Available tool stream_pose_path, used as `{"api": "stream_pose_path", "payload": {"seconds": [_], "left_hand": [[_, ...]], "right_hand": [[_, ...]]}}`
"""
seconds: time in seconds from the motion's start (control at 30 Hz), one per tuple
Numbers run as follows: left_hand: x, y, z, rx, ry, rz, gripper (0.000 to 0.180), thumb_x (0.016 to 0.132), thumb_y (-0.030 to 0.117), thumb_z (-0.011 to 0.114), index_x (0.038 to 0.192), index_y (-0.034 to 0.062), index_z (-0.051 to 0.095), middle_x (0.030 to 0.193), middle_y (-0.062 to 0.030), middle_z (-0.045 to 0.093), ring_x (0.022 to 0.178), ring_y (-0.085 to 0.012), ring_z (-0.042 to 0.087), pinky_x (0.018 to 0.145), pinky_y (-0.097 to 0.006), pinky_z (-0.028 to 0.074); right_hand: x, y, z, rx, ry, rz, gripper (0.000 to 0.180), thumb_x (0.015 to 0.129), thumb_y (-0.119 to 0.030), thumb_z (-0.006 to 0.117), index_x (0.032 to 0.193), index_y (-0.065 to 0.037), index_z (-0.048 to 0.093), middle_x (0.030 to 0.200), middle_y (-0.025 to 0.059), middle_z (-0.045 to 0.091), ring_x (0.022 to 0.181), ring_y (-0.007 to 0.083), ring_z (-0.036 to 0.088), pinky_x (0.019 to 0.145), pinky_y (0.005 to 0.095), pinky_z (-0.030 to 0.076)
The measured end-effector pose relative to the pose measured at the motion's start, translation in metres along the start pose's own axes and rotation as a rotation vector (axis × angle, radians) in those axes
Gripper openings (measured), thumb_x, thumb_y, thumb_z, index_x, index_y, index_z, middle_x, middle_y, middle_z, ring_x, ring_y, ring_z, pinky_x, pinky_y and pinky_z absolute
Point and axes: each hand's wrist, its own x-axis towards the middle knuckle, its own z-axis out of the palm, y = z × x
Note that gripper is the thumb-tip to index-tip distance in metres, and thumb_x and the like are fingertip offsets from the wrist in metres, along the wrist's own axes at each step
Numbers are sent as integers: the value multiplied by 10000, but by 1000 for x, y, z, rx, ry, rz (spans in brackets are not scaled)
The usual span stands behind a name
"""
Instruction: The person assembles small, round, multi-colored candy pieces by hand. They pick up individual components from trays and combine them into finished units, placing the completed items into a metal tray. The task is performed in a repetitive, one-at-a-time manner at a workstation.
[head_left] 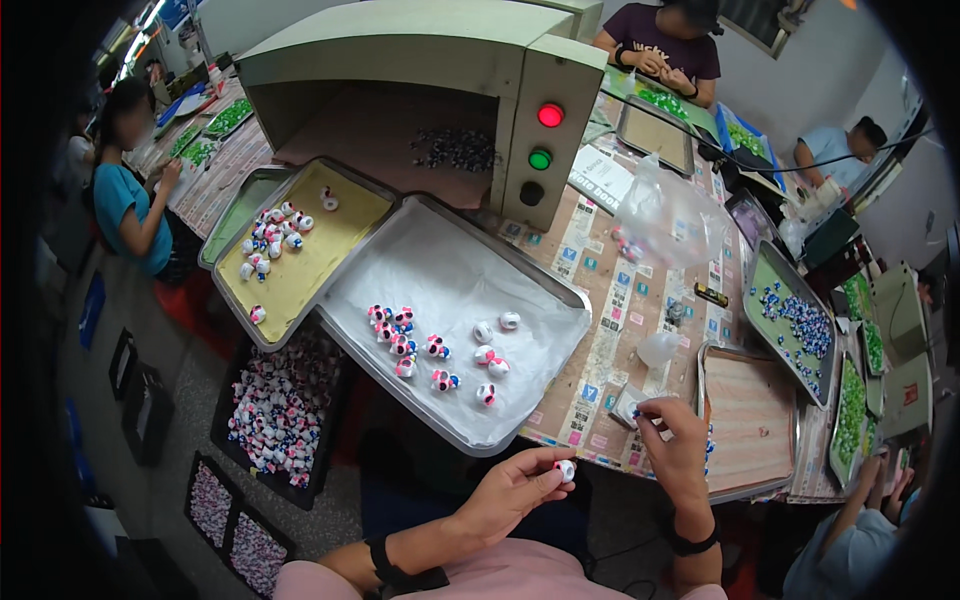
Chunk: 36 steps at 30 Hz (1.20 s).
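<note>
your left hand [510,490] pinches a small white bead [566,468] between thumb and fingertips, just off the near edge of the surface [600,330], over the gap above your lap. your right hand [678,440] is curled, fingers pressed together on something tiny and bluish at its tips (too small to tell what it is). its palm side is turned away, so the grip itself is hidden. it hangs over the near edge, between the grey tray [450,290] and the tan tray [750,420].

the grey tray juts past the surface edge toward you, lined with white paper, with a loose cluster of pink-and-white beads [430,345] near its middle; much of the liner around them is bare. the yellow tray [300,250] beside it overlaps its far left corner and also overhangs, above a black crate [285,400] of beads on the floor. the tan tray's near corner is cut off behind your right wrist.

a beige machine [430,90] with red, green and black buttons stands at the far end; the dark pile under its hood is blurred. a clear bag [670,215] lies crumpled right of it, contents unclear. other people sit round the rim of the view, partly cropped, and a hand [885,495] at the lower right edge is not yours.
</note>
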Motion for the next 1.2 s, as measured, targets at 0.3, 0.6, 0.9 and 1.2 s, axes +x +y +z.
{"api": "stream_pose_path", "payload": {"seconds": [0.3, 0.6, 0.9, 1.2], "left_hand": [[10, -4, 5, 7, -9, -8, 322, 939, 18, 567, 1258, 8, 520, 1167, -92, 590, 1076, -180, 602, 952, -301, 506], [10, -7, 7, 45, -9, -16, 317, 927, 22, 590, 1240, 14, 539, 1161, -82, 606, 1059, -156, 605, 932, -293, 517], [11, -12, 4, 157, 35, 70, 301, 875, 25, 668, 1165, -24, 600, 1090, -123, 644, 961, -181, 647, 879, -301, 546], [0, -2, 5, 254, 2, 134, 308, 867, 14, 678, 1160, -41, 601, 1062, -130, 652, 960, -180, 649, 878, -304, 545]], "right_hand": [[-35, -41, -9, 397, -104, 143, 203, 761, 34, 718, 957, -10, 692, 916, 93, 679, 816, 149, 655, 681, 251, 518], [-50, -37, 3, 595, -181, 178, 201, 783, 17, 717, 983, 7, 696, 936, 101, 687, 817, 151, 658, 705, 250, 525], [-52, -37, 4, 612, -227, 171, 146, 776, 36, 711, 917, 0, 707, 909, 106, 705, 804, 154, 670, 695, 252, 531], [-53, -42, 10, 673, -242, 157, 161, 744, 42, 733, 895, -8, 712, 901, 105, 713, 798, 165, 678, 700, 260, 531]]}}
